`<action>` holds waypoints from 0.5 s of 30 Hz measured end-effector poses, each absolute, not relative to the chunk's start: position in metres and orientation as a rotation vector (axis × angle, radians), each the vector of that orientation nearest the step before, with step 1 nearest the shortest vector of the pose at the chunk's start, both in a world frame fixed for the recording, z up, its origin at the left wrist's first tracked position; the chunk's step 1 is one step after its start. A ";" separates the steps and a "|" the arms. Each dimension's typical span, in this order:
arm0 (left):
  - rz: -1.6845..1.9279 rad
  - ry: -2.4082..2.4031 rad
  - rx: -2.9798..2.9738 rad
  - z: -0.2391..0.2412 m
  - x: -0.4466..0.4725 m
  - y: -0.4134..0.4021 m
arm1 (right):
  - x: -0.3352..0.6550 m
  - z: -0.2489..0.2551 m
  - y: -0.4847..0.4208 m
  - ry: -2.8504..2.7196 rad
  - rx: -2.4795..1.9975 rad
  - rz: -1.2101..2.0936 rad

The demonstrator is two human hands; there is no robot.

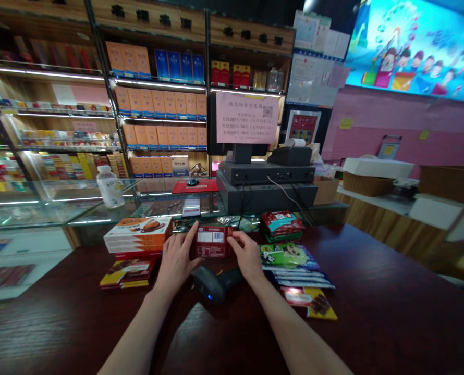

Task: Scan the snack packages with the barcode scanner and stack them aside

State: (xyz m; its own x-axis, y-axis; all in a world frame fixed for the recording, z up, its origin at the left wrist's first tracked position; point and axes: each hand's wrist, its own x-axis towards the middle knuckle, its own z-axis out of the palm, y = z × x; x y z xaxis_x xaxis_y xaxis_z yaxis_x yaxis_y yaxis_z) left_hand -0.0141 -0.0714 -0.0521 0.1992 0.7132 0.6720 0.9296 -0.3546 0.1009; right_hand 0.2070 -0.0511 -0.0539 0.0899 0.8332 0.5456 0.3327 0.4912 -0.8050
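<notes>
A small dark-red packet (211,242) with a white barcode label faces me at the middle of the counter. My right hand (246,255) pinches its right edge between thumb and fingers. At the packet's left edge is my left hand (176,260), thumb and index finger spread apart; whether they touch it is unclear. Below the packet a black handheld barcode scanner (212,284) lies between my wrists, a blue light glowing on it. Left of my left hand, white-and-orange chocolate boxes (138,234) are stacked, with yellow-and-red chocolate bars (128,273) in front.
Right of my right hand lie red-brown snack bags (282,225), green-and-blue packets (290,258) and a yellow chocolate bar (310,302). Behind stand a monitor with a pink notice (246,119), a dark cash-register base (267,192) and a white bottle (110,187) on the glass case.
</notes>
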 end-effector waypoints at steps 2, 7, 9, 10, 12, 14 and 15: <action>-0.866 -1.576 -2.124 -0.049 -0.013 -0.074 | 0.206 -0.055 -0.051 -1.508 -1.073 0.478; -0.884 -1.625 -2.043 -0.045 -0.012 -0.079 | 0.206 -0.057 -0.049 -1.531 -1.058 0.502; -0.942 -1.572 -2.029 -0.046 -0.012 -0.080 | 0.206 -0.058 -0.048 -1.516 -1.038 0.566; -0.959 -1.534 -2.037 -0.046 -0.012 -0.079 | 0.207 -0.058 -0.047 -1.507 -1.024 0.605; -0.964 -1.473 -2.072 -0.048 -0.013 -0.078 | 0.207 -0.058 -0.046 -1.495 -0.985 0.700; -0.953 -1.456 -2.101 -0.049 -0.015 -0.077 | 0.207 -0.059 -0.046 -1.499 -0.936 0.797; -0.951 -1.457 -2.105 -0.050 -0.016 -0.077 | 0.207 -0.059 -0.045 -1.507 -0.911 0.843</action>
State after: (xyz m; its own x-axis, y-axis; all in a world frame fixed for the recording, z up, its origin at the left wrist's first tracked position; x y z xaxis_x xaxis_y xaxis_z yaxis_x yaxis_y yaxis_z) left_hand -0.0158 -0.0766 -0.0496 0.2217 0.6492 0.7276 0.9274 -0.3710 0.0484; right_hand 0.2071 -0.0454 -0.0593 -0.0735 0.8950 0.4399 0.0940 0.4454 -0.8904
